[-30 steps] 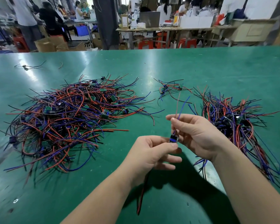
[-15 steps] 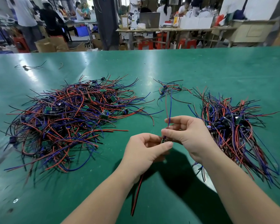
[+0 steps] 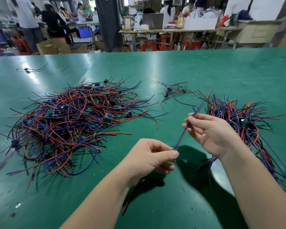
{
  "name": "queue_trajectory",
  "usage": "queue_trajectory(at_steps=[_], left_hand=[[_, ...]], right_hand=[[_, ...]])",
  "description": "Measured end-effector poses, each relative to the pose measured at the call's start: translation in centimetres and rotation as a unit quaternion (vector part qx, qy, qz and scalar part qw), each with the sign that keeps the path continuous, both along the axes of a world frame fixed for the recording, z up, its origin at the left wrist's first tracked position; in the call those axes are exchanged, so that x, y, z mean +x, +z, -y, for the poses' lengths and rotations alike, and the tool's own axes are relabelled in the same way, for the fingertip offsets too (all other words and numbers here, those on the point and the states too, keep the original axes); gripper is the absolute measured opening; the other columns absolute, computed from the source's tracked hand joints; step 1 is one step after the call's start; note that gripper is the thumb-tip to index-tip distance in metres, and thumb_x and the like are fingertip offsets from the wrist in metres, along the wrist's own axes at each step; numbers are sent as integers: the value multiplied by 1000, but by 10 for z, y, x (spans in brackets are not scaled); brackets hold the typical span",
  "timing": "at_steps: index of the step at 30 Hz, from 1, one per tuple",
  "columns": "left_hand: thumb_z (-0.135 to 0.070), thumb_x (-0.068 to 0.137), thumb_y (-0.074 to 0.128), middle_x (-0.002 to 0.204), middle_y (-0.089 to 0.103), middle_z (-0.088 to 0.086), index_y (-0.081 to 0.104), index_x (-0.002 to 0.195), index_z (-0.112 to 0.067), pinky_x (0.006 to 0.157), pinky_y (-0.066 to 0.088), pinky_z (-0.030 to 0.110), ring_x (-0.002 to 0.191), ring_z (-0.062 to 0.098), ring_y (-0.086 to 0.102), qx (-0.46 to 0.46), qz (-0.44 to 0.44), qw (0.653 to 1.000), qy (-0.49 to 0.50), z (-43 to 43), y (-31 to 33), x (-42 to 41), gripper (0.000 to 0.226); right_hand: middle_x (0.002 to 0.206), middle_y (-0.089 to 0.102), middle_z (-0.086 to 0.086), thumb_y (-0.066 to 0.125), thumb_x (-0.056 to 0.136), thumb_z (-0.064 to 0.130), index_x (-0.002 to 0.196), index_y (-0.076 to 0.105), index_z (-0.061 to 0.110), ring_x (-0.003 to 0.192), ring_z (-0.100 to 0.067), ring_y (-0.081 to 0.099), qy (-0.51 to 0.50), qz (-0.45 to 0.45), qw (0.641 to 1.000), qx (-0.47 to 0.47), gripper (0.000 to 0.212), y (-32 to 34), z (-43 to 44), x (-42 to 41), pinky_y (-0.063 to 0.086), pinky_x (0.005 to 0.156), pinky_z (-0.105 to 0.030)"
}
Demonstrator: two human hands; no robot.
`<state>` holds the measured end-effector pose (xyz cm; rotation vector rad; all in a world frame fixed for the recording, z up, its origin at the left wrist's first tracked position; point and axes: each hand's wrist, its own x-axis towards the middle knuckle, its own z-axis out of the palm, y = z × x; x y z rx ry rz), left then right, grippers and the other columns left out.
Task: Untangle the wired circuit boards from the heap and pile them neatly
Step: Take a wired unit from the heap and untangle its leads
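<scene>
A big tangled heap [image 3: 69, 126] of small green circuit boards with red, blue and black wires lies on the left of the green table [image 3: 205, 68]. A tidier pile [image 3: 241, 123] of the same boards lies on the right. My left hand [image 3: 152, 157] pinches one wired circuit board, mostly hidden in my fingers; red and black leads [image 3: 130, 200] hang below it. Its blue wires [image 3: 182, 134] run up and right, taut, to my right hand [image 3: 211, 129], which pinches them between thumb and fingers just left of the right pile.
A small cluster of two or three wired boards [image 3: 173, 91] lies at the middle back. A stray wired piece [image 3: 26, 69] sits far back left. Beyond the table's far edge are benches, red stools, cardboard boxes and people working.
My right hand slid up and to the right along the blue wires, away from my left hand, pulling them straight. The left hand kept its grip on the board.
</scene>
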<state>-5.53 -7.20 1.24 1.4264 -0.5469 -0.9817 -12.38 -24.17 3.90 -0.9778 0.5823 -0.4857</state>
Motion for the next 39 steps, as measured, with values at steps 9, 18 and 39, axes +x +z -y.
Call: queue_trajectory(at_steps=[9,18,39], left_hand=[[-9,83,72,64,67,2,65,79,-7,54,55,25,56,16,66,50,50,997,-20,1,-4,-3,8],[-29,85,53,106,73,4,51,96,-14,81,55,30,94,17,70,-102,-112,988,-5,0,-1,3,18],[-4,83,65,97,70,-9,61,97,-22,70,44,16,78,2,57,-193,86,971,114,4,-3,1,23]], right_hand=[[58,68,-6,58,89,0,84,59,1,60,-17,70,-94,22,995,-4,5,0,26,-11,53,52,-15],[91,62,-17,53,92,-2,105,53,6,73,-24,66,-20,-24,997,-67,15,-3,19,-4,57,66,-25],[67,71,-3,63,71,14,72,67,13,59,-10,67,109,129,985,48,5,-13,-45,14,51,51,-17]])
